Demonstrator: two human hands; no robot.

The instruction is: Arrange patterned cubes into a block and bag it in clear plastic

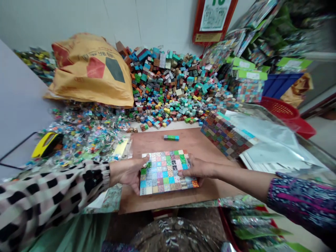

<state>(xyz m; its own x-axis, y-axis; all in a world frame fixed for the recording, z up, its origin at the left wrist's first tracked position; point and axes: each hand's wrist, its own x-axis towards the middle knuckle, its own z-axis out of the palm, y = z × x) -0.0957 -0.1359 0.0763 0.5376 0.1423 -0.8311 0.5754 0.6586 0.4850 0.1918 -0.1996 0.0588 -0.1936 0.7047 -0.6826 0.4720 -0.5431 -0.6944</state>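
Observation:
A flat rectangular slab of small patterned cubes (162, 171) lies between my two hands, low over a brown board (147, 204). My left hand (131, 172) grips its left end, with the thumb on the top corner. At the right end, my right hand (196, 168) holds on with fingers and thumb spread over the edge and top. The undersides of both grips are hidden. A short row of joined cubes (171, 137), grey, green and blue, sits on the board just beyond the slab.
Loose cubes (168, 87) are heaped against the wall. A yellow sack (91, 73) and small plastic packets (84, 133) lie left, with a yellow-black tool (47, 144). On the right are a stacked cube block (225, 134), clear plastic sleeves (270, 140) and red baskets (280, 108).

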